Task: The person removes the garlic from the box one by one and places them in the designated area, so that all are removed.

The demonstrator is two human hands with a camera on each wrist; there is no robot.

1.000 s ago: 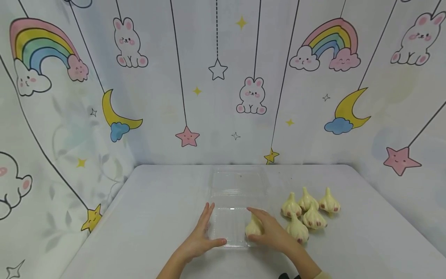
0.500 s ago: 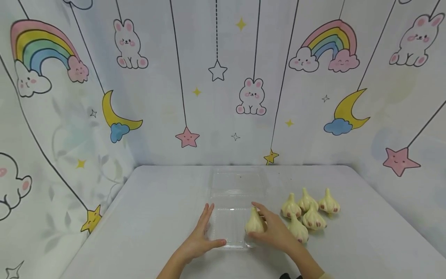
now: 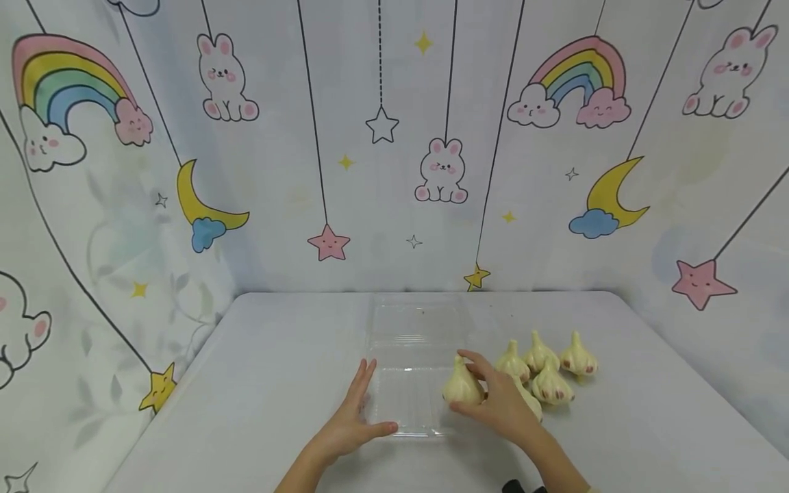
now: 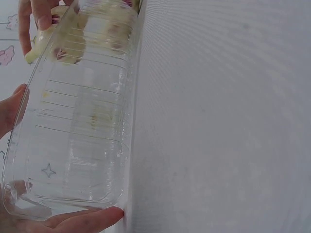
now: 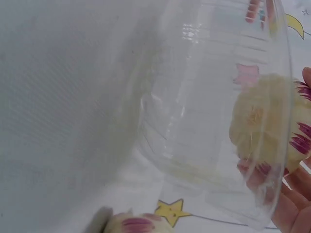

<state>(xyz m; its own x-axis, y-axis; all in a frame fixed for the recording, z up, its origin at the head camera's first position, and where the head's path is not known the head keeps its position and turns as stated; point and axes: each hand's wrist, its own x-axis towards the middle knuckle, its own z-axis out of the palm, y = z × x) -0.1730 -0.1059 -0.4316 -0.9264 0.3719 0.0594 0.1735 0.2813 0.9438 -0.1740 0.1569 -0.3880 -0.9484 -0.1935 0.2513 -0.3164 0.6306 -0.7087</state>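
A clear plastic clamshell box (image 3: 407, 404) lies on the table with its lid (image 3: 413, 322) folded back flat, away from me. My left hand (image 3: 353, 419) rests at the box's left side, fingers straight along the wall and thumb at the near edge. Near the box's right rim, my right hand (image 3: 502, 402) holds a garlic bulb (image 3: 462, 385) between thumb and fingers, its stem upward. In the right wrist view, part of this garlic bulb (image 5: 265, 124) shows through the clear wall and part rises past the rim. No bulb is visible inside the box.
Several more garlic bulbs (image 3: 551, 383) stand in a cluster on the white table (image 3: 296, 356), right of the box; my right hand partly covers one. A curtain (image 3: 277, 157) printed with rabbits, stars and rainbows encloses the table's back and sides.
My right hand has moved the garlic bulb up and rightward, from within the box's right part to its right rim. My left hand has stayed in place.
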